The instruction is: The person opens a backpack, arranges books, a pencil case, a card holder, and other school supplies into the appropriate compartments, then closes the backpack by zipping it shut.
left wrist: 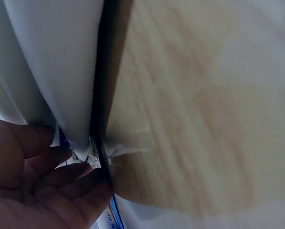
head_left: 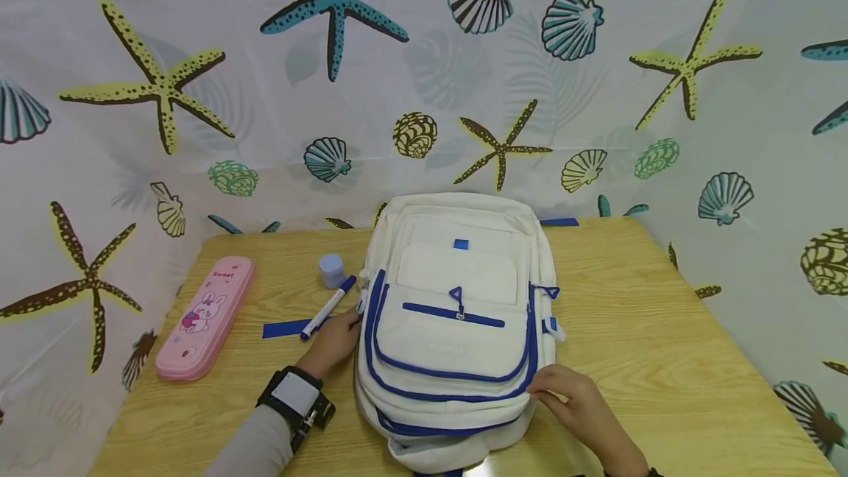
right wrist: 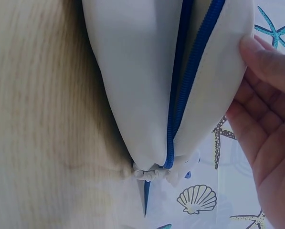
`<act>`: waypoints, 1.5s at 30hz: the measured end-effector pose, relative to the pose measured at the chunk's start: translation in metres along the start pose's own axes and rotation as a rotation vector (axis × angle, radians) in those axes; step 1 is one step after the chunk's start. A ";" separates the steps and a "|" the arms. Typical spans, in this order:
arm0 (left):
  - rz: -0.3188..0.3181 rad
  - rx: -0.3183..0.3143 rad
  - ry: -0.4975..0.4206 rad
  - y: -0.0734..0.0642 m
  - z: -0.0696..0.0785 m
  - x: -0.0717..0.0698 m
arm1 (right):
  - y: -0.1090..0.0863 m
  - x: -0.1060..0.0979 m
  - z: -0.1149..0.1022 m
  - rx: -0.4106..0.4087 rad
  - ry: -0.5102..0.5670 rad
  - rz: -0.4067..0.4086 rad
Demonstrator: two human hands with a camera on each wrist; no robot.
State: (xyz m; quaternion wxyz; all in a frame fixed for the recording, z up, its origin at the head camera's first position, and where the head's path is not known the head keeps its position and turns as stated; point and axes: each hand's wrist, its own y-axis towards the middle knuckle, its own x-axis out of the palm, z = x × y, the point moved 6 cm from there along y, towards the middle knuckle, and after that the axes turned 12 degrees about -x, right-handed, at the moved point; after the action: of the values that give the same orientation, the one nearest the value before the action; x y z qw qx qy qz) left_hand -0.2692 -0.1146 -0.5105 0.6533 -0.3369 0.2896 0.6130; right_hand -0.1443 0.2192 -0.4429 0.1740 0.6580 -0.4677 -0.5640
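A white backpack (head_left: 450,348) with blue zips lies front side up on the wooden table, its top toward the back. At its left side, my left hand (head_left: 334,344) holds the edge with bent fingers, the tips hidden in the head view. Close up in the left wrist view, thumb and fingers (left wrist: 61,191) meet the white fabric beside a bit of blue trim. My right hand (head_left: 573,403) pinches the lower right edge of the front pocket. In the right wrist view a blue zip (right wrist: 195,71) is parted there, leaving a narrow gap.
Left of the backpack lie a blue-and-white marker (head_left: 327,308), a blue strip (head_left: 285,328) and a small pale blue jar (head_left: 331,271). A pink pencil case (head_left: 207,319) rests at the table's left edge. A patterned cloth (head_left: 424,79) hangs behind.
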 end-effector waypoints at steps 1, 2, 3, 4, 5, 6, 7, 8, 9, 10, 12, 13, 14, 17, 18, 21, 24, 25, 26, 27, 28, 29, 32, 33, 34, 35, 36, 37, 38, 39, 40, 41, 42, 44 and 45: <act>0.006 0.007 0.005 0.000 0.001 0.000 | 0.000 0.000 0.000 0.004 -0.001 0.002; 0.012 0.013 0.016 0.000 0.002 0.000 | 0.000 0.000 0.000 0.009 0.001 0.003; 0.009 0.015 0.023 0.000 0.003 0.000 | -0.001 0.000 0.000 0.012 0.002 0.004; 0.009 0.019 0.032 -0.001 0.003 0.001 | -0.001 -0.001 0.000 0.014 0.004 0.005; 0.004 0.022 0.040 -0.001 0.004 0.001 | 0.000 -0.001 0.000 0.014 0.005 0.007; 0.001 0.022 0.040 -0.001 0.005 0.001 | 0.000 -0.001 0.000 0.013 0.005 0.008; -0.001 0.022 0.038 -0.002 0.006 0.001 | 0.000 -0.001 -0.001 0.011 0.005 0.011; -0.002 0.021 0.037 -0.002 0.006 0.001 | 0.000 -0.001 -0.001 0.010 0.003 0.013; -0.004 0.018 0.030 -0.003 0.007 0.001 | 0.001 -0.001 -0.001 0.009 0.002 0.016; -0.007 0.014 0.023 -0.003 0.007 0.001 | 0.001 -0.002 -0.001 0.010 0.001 0.018; -0.016 0.000 0.003 -0.004 0.007 0.001 | 0.001 -0.002 -0.001 0.014 -0.004 0.022; -0.025 -0.006 -0.010 -0.004 0.007 0.002 | 0.001 -0.002 -0.001 0.017 -0.004 0.023; -0.037 -0.008 -0.025 -0.004 0.007 0.003 | 0.000 -0.002 -0.001 0.022 -0.006 0.024; -0.087 -0.016 -0.089 -0.005 0.007 0.005 | -0.001 -0.002 -0.001 0.044 -0.005 0.025; -0.103 -0.017 -0.113 -0.005 0.006 0.006 | -0.001 -0.002 -0.001 0.051 -0.002 0.025; -0.135 -0.020 -0.176 -0.004 0.007 0.008 | -0.002 -0.001 -0.001 0.070 0.007 0.027; -0.139 -0.014 -0.215 -0.002 0.008 0.008 | 0.003 -0.002 -0.006 0.072 0.014 0.034; -0.136 -0.009 -0.225 -0.001 0.008 0.008 | 0.006 -0.002 -0.008 0.070 0.016 0.036; -0.137 -0.007 -0.240 0.000 0.009 0.008 | 0.010 -0.003 -0.011 0.068 0.016 0.038; -0.139 -0.005 -0.252 0.002 0.009 0.009 | 0.014 -0.004 -0.014 0.064 0.016 0.039; -0.147 0.004 -0.267 0.003 0.009 0.009 | 0.017 -0.005 -0.017 0.061 0.014 0.039; -0.168 0.029 -0.290 0.004 0.010 0.010 | 0.021 -0.006 -0.020 0.058 0.014 0.038; -0.244 0.119 -0.339 0.009 0.014 0.013 | 0.026 -0.008 -0.024 0.047 0.012 0.036; -0.271 0.139 -0.351 0.011 0.014 0.013 | 0.026 -0.008 -0.024 0.043 0.012 0.036; -0.292 0.155 -0.362 0.013 0.015 0.013 | 0.026 -0.008 -0.023 0.039 0.013 0.036; -0.297 0.170 -0.357 0.015 0.015 0.012 | 0.024 -0.008 -0.022 0.036 0.017 0.036; -0.293 0.177 -0.350 0.017 0.015 0.011 | 0.022 -0.006 -0.019 0.034 0.021 0.034; -0.285 0.186 -0.343 0.019 0.015 0.009 | 0.019 -0.005 -0.016 0.033 0.025 0.032; -0.277 0.188 -0.343 0.021 0.014 0.008 | 0.015 -0.003 -0.013 0.032 0.026 0.029; -0.275 0.191 -0.341 0.023 0.014 0.006 | 0.012 -0.002 -0.010 0.031 0.032 0.026; -0.263 0.212 -0.334 0.024 0.015 0.005 | 0.009 0.000 -0.007 0.031 0.036 0.024; -0.256 0.240 -0.330 0.025 0.016 0.004 | 0.007 0.001 -0.005 0.031 0.039 0.023; -0.260 0.252 -0.334 0.026 0.018 0.003 | 0.005 0.002 -0.003 0.030 0.041 0.022; -0.272 0.249 -0.350 0.026 0.017 0.003 | 0.007 0.002 -0.005 0.032 0.041 0.022; -0.284 0.233 -0.364 0.027 0.017 0.004 | 0.009 0.001 -0.006 0.036 0.037 0.020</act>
State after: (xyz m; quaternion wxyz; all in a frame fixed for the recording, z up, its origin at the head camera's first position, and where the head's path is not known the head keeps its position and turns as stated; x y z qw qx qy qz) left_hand -0.2961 -0.0988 -0.5055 0.8084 -0.1809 0.1857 0.5284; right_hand -0.1425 0.2122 -0.4344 0.1763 0.6667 -0.4808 -0.5415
